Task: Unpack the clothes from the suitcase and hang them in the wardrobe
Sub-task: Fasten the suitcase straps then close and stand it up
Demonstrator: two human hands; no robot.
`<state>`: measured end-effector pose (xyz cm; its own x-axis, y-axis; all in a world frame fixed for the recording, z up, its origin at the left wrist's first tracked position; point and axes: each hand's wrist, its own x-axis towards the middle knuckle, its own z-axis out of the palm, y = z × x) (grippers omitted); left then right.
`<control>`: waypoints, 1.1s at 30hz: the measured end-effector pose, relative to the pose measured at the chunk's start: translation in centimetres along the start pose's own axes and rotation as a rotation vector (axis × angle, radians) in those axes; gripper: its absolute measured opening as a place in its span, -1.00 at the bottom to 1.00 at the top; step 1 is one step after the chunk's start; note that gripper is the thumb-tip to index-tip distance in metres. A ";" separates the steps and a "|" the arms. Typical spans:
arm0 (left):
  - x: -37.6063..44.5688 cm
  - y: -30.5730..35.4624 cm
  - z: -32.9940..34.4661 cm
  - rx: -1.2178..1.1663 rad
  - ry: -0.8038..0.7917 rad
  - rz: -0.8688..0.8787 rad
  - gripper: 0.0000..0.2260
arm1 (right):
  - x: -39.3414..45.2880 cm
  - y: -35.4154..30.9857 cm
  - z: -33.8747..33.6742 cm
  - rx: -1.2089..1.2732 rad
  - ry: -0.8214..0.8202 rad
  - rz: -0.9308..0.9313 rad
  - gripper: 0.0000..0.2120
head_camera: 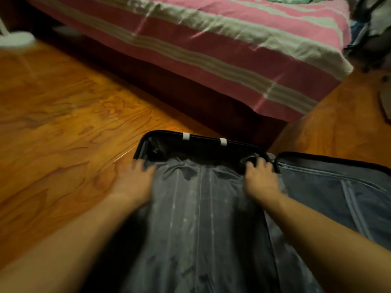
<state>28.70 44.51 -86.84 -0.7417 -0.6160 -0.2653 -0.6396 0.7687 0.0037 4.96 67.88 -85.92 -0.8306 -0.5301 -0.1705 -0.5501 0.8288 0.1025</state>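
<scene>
A dark suitcase (203, 142) lies open on the wooden floor beside the bed. A grey fabric layer (198, 208) with pale lengthwise seams covers its left half; I cannot tell whether it is a garment or the divider. My left hand (135, 180) is blurred and rests with spread fingers on the fabric's left edge near the far corner. My right hand (261, 178) has its fingers curled into the fabric at the far right corner. The suitcase's right half (330, 193) shows a grey zipped lining. No wardrobe is in view.
A bed with a pink and cream striped cover (211, 49) stands just beyond the suitcase, its dark base close to the suitcase's far rim. Wooden floor (63, 123) stretches to the left. A white object (14, 39) sits at the far left.
</scene>
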 end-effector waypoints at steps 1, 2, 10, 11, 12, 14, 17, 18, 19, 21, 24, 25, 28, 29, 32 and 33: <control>-0.1 -3.1 0.8 -0.023 -0.055 -0.132 -0.33 | 1.7 -1.9 -0.5 0.092 0.018 -0.103 -0.45; -0.5 -5.1 1.9 -0.134 -0.106 -0.231 -0.27 | 3.6 -3.6 -0.9 0.170 0.008 -0.166 -0.35; -0.6 -4.7 6.7 -0.606 -0.045 -0.283 -0.56 | 13.9 -7.4 -2.5 0.365 -0.262 -0.094 -0.30; -0.5 -5.0 6.7 -0.579 -0.066 -0.304 -0.57 | 14.2 -7.8 -2.5 0.438 -0.271 -0.124 -0.30; -0.4 -5.3 6.8 -0.556 -0.088 -0.319 -0.56 | 14.4 -8.1 -2.4 0.535 -0.274 -0.146 -0.31; -0.6 -5.8 6.9 -0.511 -0.088 -0.325 -0.56 | 13.4 -8.4 -2.7 0.800 -0.233 -0.122 -0.41; -0.5 -7.0 7.1 -0.493 -0.091 -0.297 -0.61 | 9.6 -7.9 -4.3 1.333 -0.141 -0.077 -0.45; -0.3 -7.1 7.2 -0.493 -0.113 -0.282 -0.61 | 7.6 -7.5 -4.8 1.454 -0.153 -0.102 -0.40; -0.2 -6.9 7.0 -0.494 -0.134 -0.277 -0.61 | 5.4 -7.3 -5.2 1.503 -0.170 -0.142 -0.32; 0.1 -6.7 6.6 -0.466 -0.168 -0.264 -0.56 | 0.8 -6.8 -4.1 1.468 -0.231 -0.187 -0.11; 0.8 -7.1 5.6 -0.419 -0.222 -0.258 -0.44 | -6.6 -5.4 0.8 1.229 -0.423 -0.172 -0.06; 0.8 -7.3 4.7 -0.370 -0.272 -0.269 -0.44 | -8.3 -4.7 2.6 1.059 -0.446 -0.189 -0.17; -0.1 -7.1 3.1 -0.237 -0.321 -0.362 -0.43 | -10.3 -3.0 6.4 0.678 -0.268 -0.189 -0.60; -0.7 -6.3 2.3 -0.182 -0.270 -0.364 -0.43 | -10.6 -2.9 6.7 0.661 -0.166 -0.193 -0.67; -3.4 -2.3 2.3 0.002 0.149 -0.105 -0.36 | -11.0 -3.3 8.3 0.651 0.081 -0.189 -0.81; -4.3 0.0 2.5 -0.018 0.266 0.022 -0.36 | -11.5 -3.5 8.6 0.703 0.068 -0.137 -0.82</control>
<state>32.43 47.62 -88.11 -0.7808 -0.6248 -0.0023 -0.6246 0.7805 0.0243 17.17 72.58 -92.75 -0.7744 -0.6285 -0.0728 -0.4826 0.6612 -0.5743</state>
